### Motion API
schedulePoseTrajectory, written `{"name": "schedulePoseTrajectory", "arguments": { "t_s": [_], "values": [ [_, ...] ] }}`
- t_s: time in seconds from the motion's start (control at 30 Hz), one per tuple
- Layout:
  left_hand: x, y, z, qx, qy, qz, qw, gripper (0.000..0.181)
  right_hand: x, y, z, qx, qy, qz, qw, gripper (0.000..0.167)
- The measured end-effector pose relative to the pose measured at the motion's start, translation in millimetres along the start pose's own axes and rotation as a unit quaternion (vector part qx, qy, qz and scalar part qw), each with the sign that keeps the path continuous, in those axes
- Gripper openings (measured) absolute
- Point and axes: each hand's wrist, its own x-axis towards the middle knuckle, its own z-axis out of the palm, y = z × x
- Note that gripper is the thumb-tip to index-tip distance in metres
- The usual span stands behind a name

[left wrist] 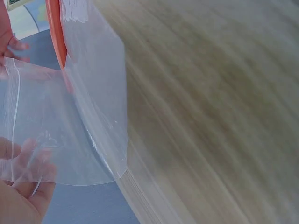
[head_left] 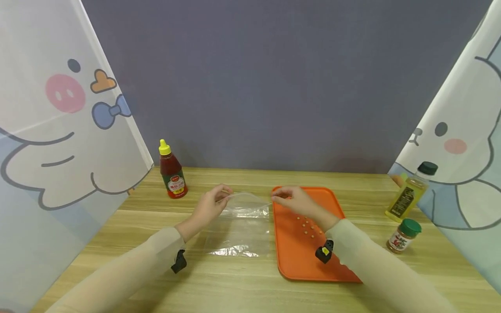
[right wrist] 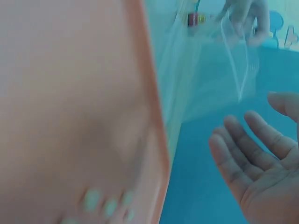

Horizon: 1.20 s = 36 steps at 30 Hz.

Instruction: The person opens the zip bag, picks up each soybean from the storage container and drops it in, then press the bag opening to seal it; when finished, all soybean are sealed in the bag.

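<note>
A clear zip bag (head_left: 238,230) lies on the table, its mouth edge lifted and parted a little. My left hand (head_left: 211,206) pinches the left corner of that edge; in the left wrist view the fingers (left wrist: 39,186) show through the film. Just off the bag's right corner is my right hand (head_left: 295,200), above the tray's left side. Seen from the right wrist, its fingers (right wrist: 243,154) are loosely bent with nothing between them, apart from the bag's corner. Beside the bag is an orange tray (head_left: 305,261) with several small pale round pieces (head_left: 305,225) on it.
A ketchup bottle (head_left: 172,174) with a yellow cap stands at the back left. To the right are an oil bottle (head_left: 409,195) with a dark cap and a small green-lidded jar (head_left: 403,237). A grey wall (head_left: 250,87) borders the table's back, patterned curtains the sides.
</note>
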Motion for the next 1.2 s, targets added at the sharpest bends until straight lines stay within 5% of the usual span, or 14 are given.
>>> {"name": "schedulePoseTrajectory", "arguments": {
  "t_s": [0.27,0.47,0.8,1.2],
  "values": [
    [1.9,1.8,0.7,-0.003,-0.005,0.034,0.9994,0.029,27.2,-24,29,-0.045,0.04,-0.029,0.9977,0.017],
    [3.3,2.0,0.2,-0.007,-0.02,0.072,0.9972,0.034,33.6,-27,32,-0.043,0.072,-0.007,0.9964,0.009],
    [0.1,6.8,1.1,0.102,-0.046,0.161,0.9805,0.033,34.5,-25,34,-0.034,0.082,-0.022,0.9958,0.011],
    [-5.3,7.3,1.6,0.116,-0.002,0.087,0.9894,0.033,35.9,-22,31,0.001,0.078,-0.005,0.997,0.018]
  ]
}}
